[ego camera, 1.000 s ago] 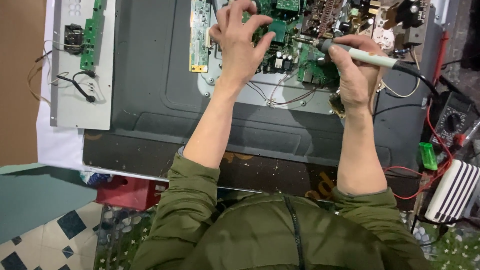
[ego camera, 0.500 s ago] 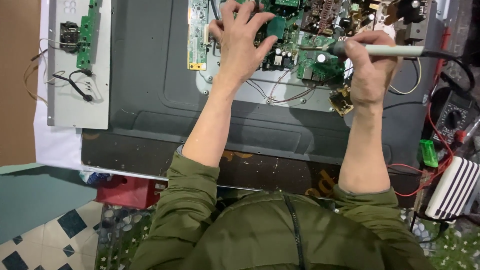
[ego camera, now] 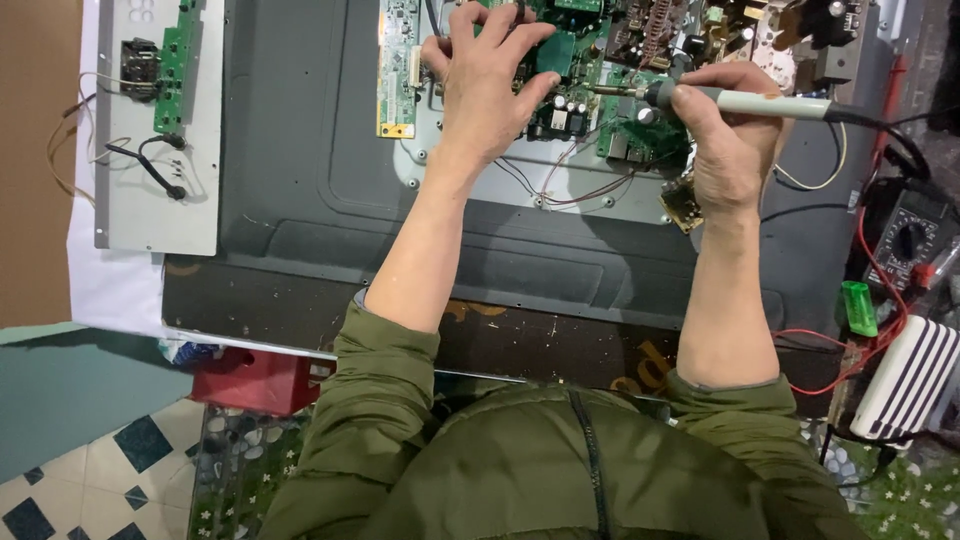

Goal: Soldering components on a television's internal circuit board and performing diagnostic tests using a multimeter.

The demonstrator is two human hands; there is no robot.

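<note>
At far left a grey metal panel lies flat. The left hand rests fingers spread on the green circuit board. The right hand is clamped on a white-handled soldering iron, tip on the board. A green lighter lies right.

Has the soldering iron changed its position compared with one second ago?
Yes. The soldering iron in the right hand now lies nearly level, higher against the green circuit board.

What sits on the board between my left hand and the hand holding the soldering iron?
In the head view, the soldering iron's metal tip and small dark capacitors on the green circuit board lie between left hand and right hand.
</note>
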